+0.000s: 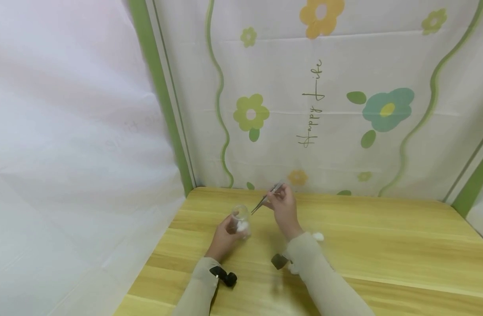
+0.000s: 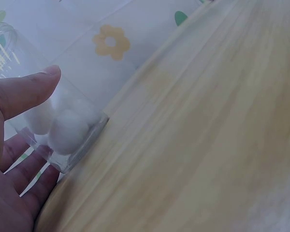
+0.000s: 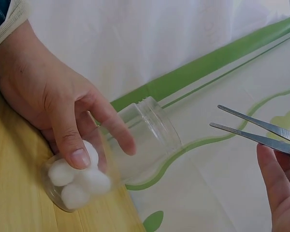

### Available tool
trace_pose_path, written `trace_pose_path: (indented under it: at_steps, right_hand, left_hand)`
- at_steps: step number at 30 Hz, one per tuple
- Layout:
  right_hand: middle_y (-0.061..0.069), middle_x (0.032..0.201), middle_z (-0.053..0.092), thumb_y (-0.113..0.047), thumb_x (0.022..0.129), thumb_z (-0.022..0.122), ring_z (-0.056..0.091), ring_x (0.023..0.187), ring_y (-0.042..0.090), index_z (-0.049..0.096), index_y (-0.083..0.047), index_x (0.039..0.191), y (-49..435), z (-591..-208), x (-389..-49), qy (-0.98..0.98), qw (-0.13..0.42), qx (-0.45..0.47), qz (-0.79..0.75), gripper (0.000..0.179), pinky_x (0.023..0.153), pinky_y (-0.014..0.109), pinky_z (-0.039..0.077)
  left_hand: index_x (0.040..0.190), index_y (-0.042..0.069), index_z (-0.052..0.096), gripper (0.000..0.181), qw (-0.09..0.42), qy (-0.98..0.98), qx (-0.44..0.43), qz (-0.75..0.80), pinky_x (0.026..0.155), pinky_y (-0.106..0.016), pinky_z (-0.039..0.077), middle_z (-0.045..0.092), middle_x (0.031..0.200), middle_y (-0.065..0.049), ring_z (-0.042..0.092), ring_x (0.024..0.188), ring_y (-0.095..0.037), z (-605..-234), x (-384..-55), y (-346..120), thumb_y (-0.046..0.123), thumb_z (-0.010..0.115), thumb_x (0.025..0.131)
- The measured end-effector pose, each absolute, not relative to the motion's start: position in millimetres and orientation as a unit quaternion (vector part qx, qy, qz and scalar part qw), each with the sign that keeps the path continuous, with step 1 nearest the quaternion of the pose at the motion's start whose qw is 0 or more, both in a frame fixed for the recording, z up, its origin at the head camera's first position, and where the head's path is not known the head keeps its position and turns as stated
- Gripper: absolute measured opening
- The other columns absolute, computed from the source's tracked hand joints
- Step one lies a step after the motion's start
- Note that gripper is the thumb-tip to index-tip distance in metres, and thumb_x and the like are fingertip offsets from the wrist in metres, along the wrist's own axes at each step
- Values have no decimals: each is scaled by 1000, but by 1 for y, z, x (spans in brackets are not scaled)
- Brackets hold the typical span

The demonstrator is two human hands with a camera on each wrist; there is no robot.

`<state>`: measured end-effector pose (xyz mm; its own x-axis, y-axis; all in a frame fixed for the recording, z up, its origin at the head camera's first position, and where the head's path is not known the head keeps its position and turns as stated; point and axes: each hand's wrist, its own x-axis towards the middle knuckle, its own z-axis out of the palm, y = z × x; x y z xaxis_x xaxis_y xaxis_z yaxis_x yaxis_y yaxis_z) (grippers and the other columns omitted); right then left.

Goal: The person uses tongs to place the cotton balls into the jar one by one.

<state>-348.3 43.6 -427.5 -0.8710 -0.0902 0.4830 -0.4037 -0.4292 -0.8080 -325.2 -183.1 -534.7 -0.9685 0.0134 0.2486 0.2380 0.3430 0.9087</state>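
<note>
A clear jar [image 3: 145, 125] stands on the wooden table, uncapped, with several white cotton balls [image 3: 76, 195] at its bottom. My left hand [image 1: 224, 239] grips the jar round its side, thumb on one face and fingers on the other. In my right hand [image 1: 284, 210] a pair of metal tweezers [image 1: 264, 201] is pinched, its tips just right of the jar's mouth. Those tips stand apart with nothing between them, as the right wrist view shows. The left wrist view has the cotton balls [image 2: 67, 133] close up through the jar wall.
A loose cotton ball [image 1: 318, 236] lies on the table [image 1: 383, 245] right of my right wrist. Another white piece [image 1: 293, 268] shows partly behind the right sleeve. A printed flower curtain [image 1: 281, 131] hangs along the back edge, and a white sheet [image 1: 87, 153] hangs at the left.
</note>
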Motion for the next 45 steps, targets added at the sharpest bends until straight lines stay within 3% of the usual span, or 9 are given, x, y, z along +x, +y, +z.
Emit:
trace_pose_path:
  at_steps: [10, 17, 24, 33, 45]
  right_hand:
    - [13, 104, 53, -6, 97, 60, 62, 98, 26, 44, -3, 116, 50, -431, -344, -519, 92, 225, 820, 25, 86, 44, 53]
    - [16, 107, 53, -4, 97, 58, 62, 97, 26, 41, 3, 116, 57, -433, -341, -525, 89, 215, 819, 26, 86, 44, 53]
    - [17, 107, 52, -1, 97, 56, 62, 98, 27, 42, 0, 115, 62, -434, -338, -526, 88, 211, 819, 23, 87, 44, 53]
    - [20, 113, 54, -8, 97, 60, 63, 101, 27, 41, 0, 122, 72, -441, -337, -543, 88, 208, 809, 33, 88, 41, 53]
    - [21, 117, 51, -3, 98, 54, 62, 103, 25, 39, 2, 126, 84, -449, -334, -564, 81, 207, 795, 32, 89, 39, 52]
  left_hand:
    - [139, 30, 52, 70, 104, -811, -83, -570, 94, -42, 47, 63, 112, 2, 60, 105, -20, -535, -325, -183, 35, 83, 77]
    - [139, 33, 51, 71, 100, -813, -74, -569, 96, -44, 46, 63, 118, 2, 58, 108, -20, -534, -324, -183, 39, 83, 76]
    - [141, 30, 49, 73, 99, -811, -84, -571, 93, -41, 47, 63, 115, 3, 59, 106, -20, -534, -324, -184, 36, 83, 78]
    - [139, 27, 51, 71, 107, -810, -88, -569, 92, -41, 48, 64, 111, 2, 60, 103, -19, -535, -325, -184, 36, 84, 76]
    - [140, 31, 50, 71, 103, -809, -86, -573, 92, -42, 48, 64, 113, 2, 59, 104, -20, -535, -325, -184, 37, 83, 77]
